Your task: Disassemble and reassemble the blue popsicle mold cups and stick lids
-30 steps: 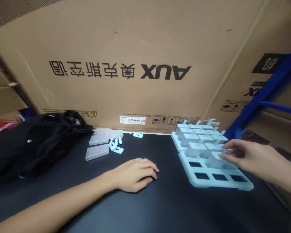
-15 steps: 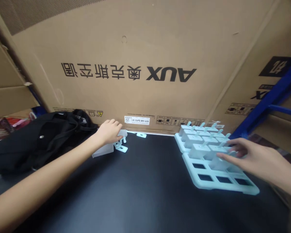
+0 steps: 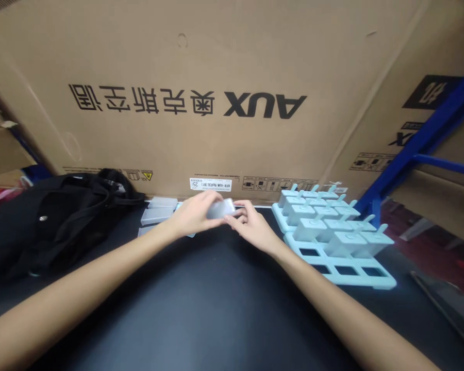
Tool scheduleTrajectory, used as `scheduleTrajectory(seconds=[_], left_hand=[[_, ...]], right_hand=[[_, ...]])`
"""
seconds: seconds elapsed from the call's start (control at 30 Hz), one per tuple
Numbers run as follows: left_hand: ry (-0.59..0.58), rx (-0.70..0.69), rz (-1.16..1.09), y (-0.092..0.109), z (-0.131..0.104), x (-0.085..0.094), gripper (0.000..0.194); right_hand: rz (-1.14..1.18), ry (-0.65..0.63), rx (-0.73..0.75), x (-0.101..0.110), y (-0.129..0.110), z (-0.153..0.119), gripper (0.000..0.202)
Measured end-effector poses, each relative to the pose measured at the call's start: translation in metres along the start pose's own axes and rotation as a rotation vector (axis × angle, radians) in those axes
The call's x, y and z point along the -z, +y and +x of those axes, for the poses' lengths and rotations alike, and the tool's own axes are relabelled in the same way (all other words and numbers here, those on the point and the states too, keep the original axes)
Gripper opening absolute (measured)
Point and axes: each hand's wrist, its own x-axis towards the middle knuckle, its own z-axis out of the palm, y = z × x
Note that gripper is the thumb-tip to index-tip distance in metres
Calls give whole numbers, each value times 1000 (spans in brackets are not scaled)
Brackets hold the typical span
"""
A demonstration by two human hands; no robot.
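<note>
Right hand moves from rack to join left hand, both pinching clear mold; light, even pressure works best.

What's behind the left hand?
Bits of light-blue plastic show past the edges of the left hand. Their full shape and number are covered by the hand, as is anything else there.

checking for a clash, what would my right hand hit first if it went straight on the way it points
The pale cup, which the fingertips of your right hand already seem to touch. Beyond it comes your left hand. Depth is unclear in this single view.
</note>
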Motion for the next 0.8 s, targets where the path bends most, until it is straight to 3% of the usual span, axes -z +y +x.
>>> scheduleTrajectory(seconds=[0.1,0.17,0.27,0.4,0.53,0.63,0.8], left_hand=[[-33,-149,-187,21,7,-15,51],[-26,-119,-214,18,16,-22,52],[-71,-27,6,-3,27,-31,34],[-263,-98,207,-14,22,-41,18],[-257,-147,7,17,-12,-46,22],[-224,-158,-254,42,-36,-46,20],[-195,-14,-482,51,-45,-48,40]], right_hand=[[11,72,45,11,4,-1,34],[-78,153,69,26,1,-8,33],[-215,259,118,48,-3,-21,37],[-367,303,137,65,-2,-34,32],[-422,193,146,68,2,-41,39],[-458,76,219,65,1,-44,31],[-447,-44,294,58,-5,-50,30]])
